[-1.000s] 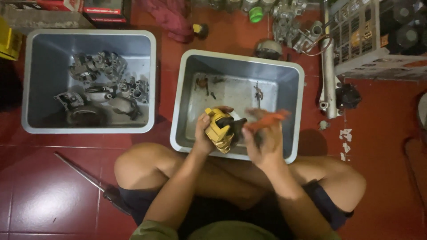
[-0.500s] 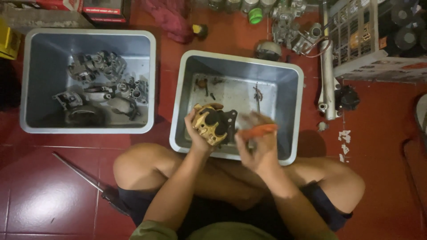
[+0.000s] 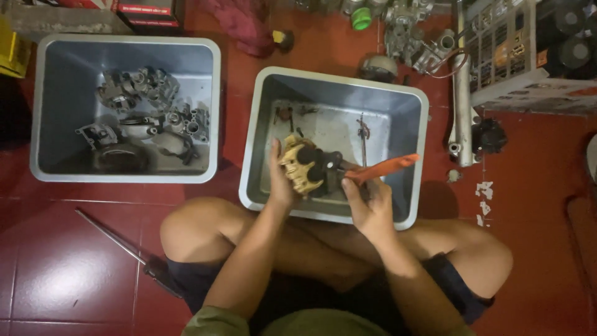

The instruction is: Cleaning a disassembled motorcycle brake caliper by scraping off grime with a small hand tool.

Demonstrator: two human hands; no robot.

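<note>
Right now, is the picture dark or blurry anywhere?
Head view: dim overall; the red floor shows soft glare; the corners sink into shadow; the left hand with the gold metal part and the right hand with the orange-handled tool look slightly soft.

Gold part [image 3: 303, 167], orange brush [image 3: 382, 168], grey tub [image 3: 398, 112].

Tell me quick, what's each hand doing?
Left hand: closed on the gold-coloured metal part.
Right hand: closed on the orange-handled tool.
</note>
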